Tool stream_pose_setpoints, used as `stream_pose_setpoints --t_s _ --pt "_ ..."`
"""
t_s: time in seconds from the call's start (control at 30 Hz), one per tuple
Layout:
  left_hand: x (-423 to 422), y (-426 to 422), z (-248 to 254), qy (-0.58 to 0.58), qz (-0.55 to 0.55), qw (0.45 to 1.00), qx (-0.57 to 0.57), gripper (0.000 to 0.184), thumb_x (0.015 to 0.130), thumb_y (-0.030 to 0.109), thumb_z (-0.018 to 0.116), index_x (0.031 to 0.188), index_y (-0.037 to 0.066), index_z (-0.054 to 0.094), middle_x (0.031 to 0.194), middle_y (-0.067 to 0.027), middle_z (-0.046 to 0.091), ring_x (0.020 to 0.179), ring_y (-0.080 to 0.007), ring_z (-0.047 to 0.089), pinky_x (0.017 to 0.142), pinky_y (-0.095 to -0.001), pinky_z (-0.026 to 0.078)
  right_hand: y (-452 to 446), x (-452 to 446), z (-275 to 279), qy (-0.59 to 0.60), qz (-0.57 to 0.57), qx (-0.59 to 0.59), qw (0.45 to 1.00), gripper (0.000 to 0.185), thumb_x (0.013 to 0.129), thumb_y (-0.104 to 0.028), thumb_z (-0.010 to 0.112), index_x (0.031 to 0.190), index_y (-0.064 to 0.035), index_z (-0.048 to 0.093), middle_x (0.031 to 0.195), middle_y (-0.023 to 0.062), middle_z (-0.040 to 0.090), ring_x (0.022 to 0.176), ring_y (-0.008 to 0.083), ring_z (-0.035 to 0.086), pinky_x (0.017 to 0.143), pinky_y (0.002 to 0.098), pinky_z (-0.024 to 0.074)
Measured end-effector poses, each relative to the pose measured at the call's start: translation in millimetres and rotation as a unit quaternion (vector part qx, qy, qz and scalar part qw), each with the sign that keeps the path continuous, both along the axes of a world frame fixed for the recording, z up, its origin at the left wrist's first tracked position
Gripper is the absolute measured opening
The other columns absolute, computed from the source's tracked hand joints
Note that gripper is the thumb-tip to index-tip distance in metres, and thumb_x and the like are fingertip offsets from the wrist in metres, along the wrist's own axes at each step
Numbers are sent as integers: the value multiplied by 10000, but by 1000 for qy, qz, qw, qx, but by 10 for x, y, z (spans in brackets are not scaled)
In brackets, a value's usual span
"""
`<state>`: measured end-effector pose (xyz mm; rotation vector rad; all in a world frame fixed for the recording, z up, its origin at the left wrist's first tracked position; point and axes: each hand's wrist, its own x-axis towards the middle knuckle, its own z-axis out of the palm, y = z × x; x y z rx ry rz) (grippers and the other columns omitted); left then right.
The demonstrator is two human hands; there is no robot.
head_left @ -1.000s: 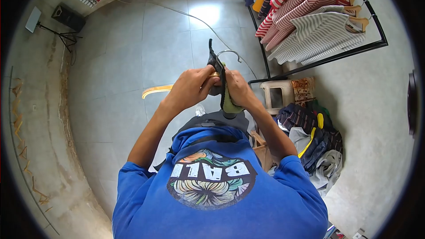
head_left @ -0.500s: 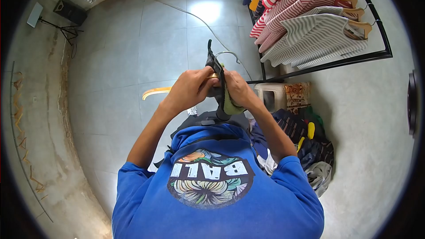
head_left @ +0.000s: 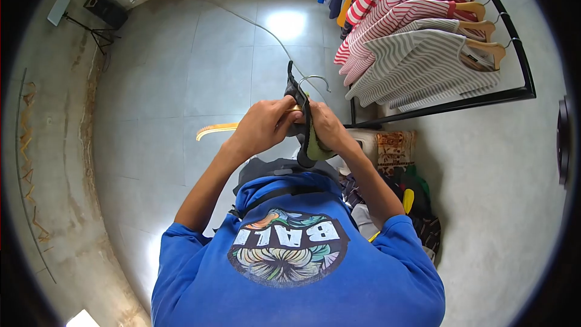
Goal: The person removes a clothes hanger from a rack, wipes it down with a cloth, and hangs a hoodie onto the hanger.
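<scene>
In front of my waist, my left hand (head_left: 264, 124) is closed round a wooden hanger (head_left: 216, 128), whose curved arm sticks out to the left. Its metal hook (head_left: 315, 77) rises above the hands. Beside it, my right hand (head_left: 327, 125) is closed on a dark and green garment (head_left: 316, 148), which hangs between the two hands with a thin dark end pointing up. The fingertips of both hands meet near the hanger's middle and are partly hidden by the cloth.
Striped shirts (head_left: 423, 66) hang from a black rack (head_left: 460, 104) at the upper right. Below it are a stool with a patterned cloth (head_left: 396, 148) and a pile of clothes (head_left: 417, 200). A speaker (head_left: 106, 9) and a tripod stand (head_left: 91, 29) are at the upper left; a cable (head_left: 251, 19) crosses the floor.
The view has shifted, so the rack, stool and clothes pile appear further left. Both hands keep their hold on the hanger and garment, with hardly any movement.
</scene>
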<state>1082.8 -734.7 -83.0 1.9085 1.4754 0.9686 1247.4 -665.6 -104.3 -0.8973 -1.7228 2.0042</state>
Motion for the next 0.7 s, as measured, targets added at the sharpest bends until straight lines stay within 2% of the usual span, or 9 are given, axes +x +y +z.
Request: stream_pose_setpoints --t_s 0.17,0.43,0.57,0.67,0.7 --pt "7 11 -20 -1 17 1000 2 90 875 66 558 906 -4 511 670 -182 566 567 -354 547 532 -370 433 58 -22 -65 1 11 29 1000 585 994 -359 253 879 82 619 768 125 652 710 171 604 720 295 483" --pt "-223 38 -7 7 14 1000 5 98 884 83 554 918 -3 522 666 -181 564 554 -352 538 523 -372 425 80 -229 -37 -27 12 -11 1000 560 994 -349 256 906 80 605 818 134 665 769 182 621 719 319 475" --pt "-468 -28 134 2 43 999 -11 125 891 116 555 901 -5 523 650 -181 559 552 -354 534 521 -381 419 -12 -319 -56 7 3 49 999 552 995 -353 263 883 81 585 796 130 650 755 184 604 718 338 466" --pt "-790 -130 301 -14 94 994 -56 188 895 169 564 850 -6 511 645 -186 561 585 -382 546 534 -411 424 -25 -154 -173 -116 116 231 959 522 995 -351 292 872 75 567 731 132 604 700 182 549 695 354 448" --pt "-918 -164 308 -19 109 991 -70 195 899 174 562 850 -9 517 634 -182 556 566 -369 539 528 -396 423 -24 -196 -153 -116 117 232 959 522 995 -351 292 872 75 567 731 132 604 700 182 549 695 354 448"
